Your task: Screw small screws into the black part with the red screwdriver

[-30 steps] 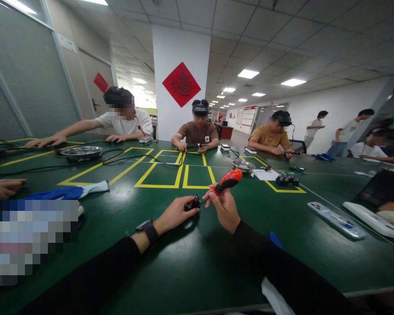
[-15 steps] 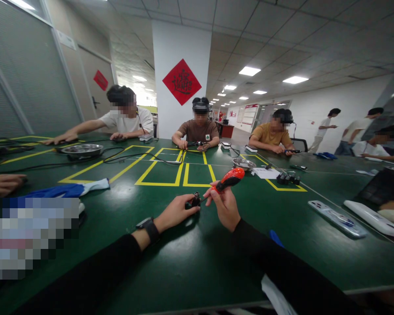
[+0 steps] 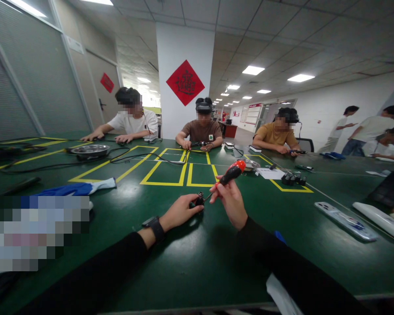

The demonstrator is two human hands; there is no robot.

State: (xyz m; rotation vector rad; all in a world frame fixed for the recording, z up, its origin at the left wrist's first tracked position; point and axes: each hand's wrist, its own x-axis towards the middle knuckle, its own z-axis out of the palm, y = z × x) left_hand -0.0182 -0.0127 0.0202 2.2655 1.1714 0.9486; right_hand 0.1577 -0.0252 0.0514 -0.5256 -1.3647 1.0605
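My right hand (image 3: 231,202) grips a red and black screwdriver (image 3: 231,173), its handle slanting up to the right and its thin shaft pointing down to the left. The shaft's tip meets a small black part with a metal top (image 3: 200,199); whether it sits in a screw is too small to tell. Thumb and fingers of my left hand (image 3: 180,213) pinch that part low over the green table (image 3: 197,262). Some of the part is hidden behind my fingers.
Blue and white gloves (image 3: 75,188) lie at the left, behind a blurred-out patch. Metal bowls (image 3: 90,151), cables and yellow tape outlines occupy the far side. On the right are black parts (image 3: 293,178), a phone (image 3: 344,221) and a white case (image 3: 379,218). Several people sit opposite.
The screwdriver handle has turned, showing more black side, and my right hand has rolled slightly. My left hand keeps its hold on the black part. The whole view has shifted a little.
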